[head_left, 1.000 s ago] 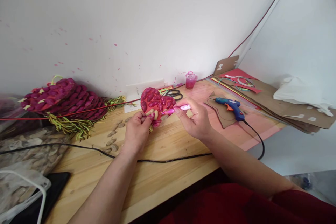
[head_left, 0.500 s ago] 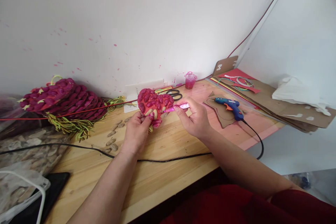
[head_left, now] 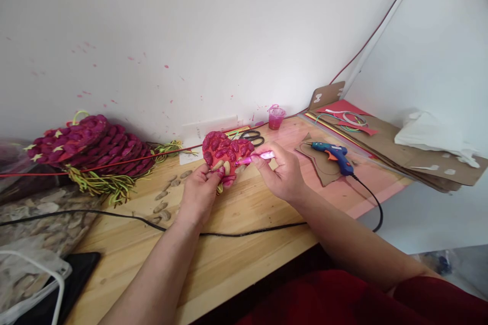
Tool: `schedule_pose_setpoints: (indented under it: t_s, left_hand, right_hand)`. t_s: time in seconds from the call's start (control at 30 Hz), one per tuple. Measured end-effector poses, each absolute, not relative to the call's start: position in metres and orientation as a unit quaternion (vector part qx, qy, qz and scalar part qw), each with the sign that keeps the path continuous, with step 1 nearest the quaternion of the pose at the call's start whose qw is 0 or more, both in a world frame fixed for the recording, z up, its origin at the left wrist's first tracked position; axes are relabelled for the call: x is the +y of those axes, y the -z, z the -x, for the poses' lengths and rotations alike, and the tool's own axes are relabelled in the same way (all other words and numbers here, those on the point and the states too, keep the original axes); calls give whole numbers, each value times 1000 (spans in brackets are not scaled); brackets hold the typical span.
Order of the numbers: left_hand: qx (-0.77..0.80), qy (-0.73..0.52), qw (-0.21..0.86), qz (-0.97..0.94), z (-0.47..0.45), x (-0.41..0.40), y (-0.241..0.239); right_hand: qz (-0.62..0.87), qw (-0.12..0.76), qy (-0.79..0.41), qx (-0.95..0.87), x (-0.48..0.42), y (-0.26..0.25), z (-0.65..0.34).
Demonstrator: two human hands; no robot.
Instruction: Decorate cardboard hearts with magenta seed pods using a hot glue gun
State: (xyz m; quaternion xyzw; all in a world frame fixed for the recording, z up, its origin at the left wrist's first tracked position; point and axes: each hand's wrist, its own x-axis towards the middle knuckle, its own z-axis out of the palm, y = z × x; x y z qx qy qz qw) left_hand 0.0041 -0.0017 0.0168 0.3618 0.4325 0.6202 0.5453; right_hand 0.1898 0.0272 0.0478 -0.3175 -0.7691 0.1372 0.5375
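My left hand [head_left: 202, 185] is closed on the lower left edge of a red heart-shaped piece [head_left: 227, 148], its thumb over the front. Magenta-painted peanuts cover most of the piece, while a few pale unpainted peanuts [head_left: 227, 167] sit near my thumb. Between the fingers of my right hand [head_left: 281, 170] is a pink paintbrush [head_left: 263, 156], its tip touching or very near the right side of the heart. Yellow-green strings hang under the piece, mostly hidden by my left hand.
Stacked painted peanut pieces [head_left: 91, 142] with tassels lie at the left, near a bag of peanuts [head_left: 57, 198]. Loose peanuts [head_left: 162, 207] dot the table. Behind are scissors [head_left: 253, 137] and a cup of magenta paint [head_left: 276, 118]. A blue glue gun [head_left: 335, 155] rests on cardboard, its cord crossing the front.
The heart has shifted slightly to the right and tilted. The brush tip has moved a little left and down over its right side. Both hands keep their holds.
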Motion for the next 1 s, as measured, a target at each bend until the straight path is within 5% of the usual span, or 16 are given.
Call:
schedule_pose_setpoints:
  t_s: [1.0]
  left_hand:
    - [521,-588,438,-437,-6,-5,-22]
  right_hand:
    - [321,530,-111,-777,30,-46,-192]
